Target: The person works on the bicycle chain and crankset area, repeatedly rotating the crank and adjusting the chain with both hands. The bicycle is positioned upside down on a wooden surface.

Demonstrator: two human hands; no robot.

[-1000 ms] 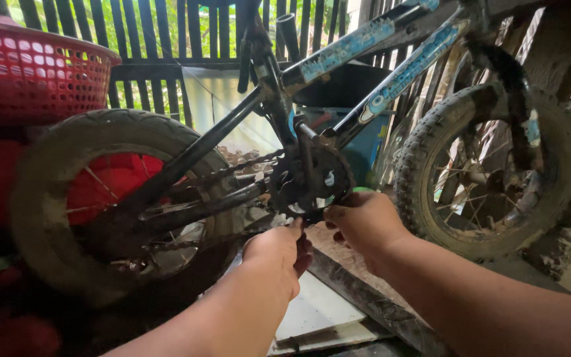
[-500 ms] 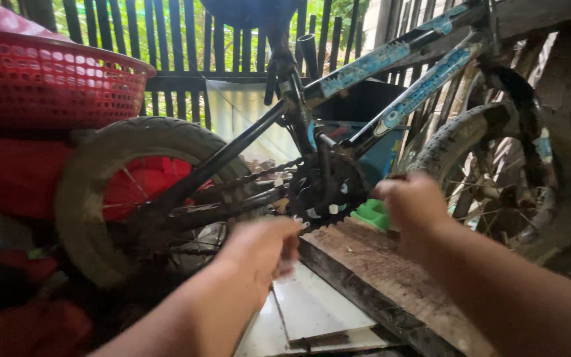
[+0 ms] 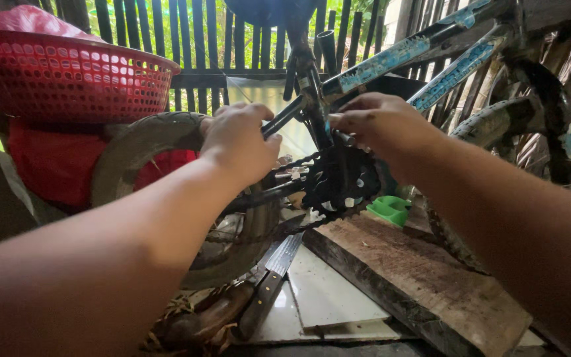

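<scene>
A small bicycle with a black and blue frame (image 3: 391, 59) stands in front of me. My left hand (image 3: 236, 142) is closed over the top of the worn rear tyre (image 3: 140, 142), where a black frame stay (image 3: 282, 116) comes out of the fist. Fingers curled, my right hand (image 3: 381, 125) grips the frame at the seat tube, just above the black chainring (image 3: 338, 182) and chain. A green pedal (image 3: 391, 208) hangs below that hand.
A red plastic basket (image 3: 67, 73) sits high on the left above red cloth. A thick wooden plank (image 3: 424, 277) lies under the bicycle, beside white tiles (image 3: 325, 284) and a long knife (image 3: 269, 284). The front wheel (image 3: 497, 125) is at the right, with a slatted fence behind.
Both hands rose from the chainring area. The left moved up onto the rear tyre and stay, the right up to the seat tube. The view has come closer.
</scene>
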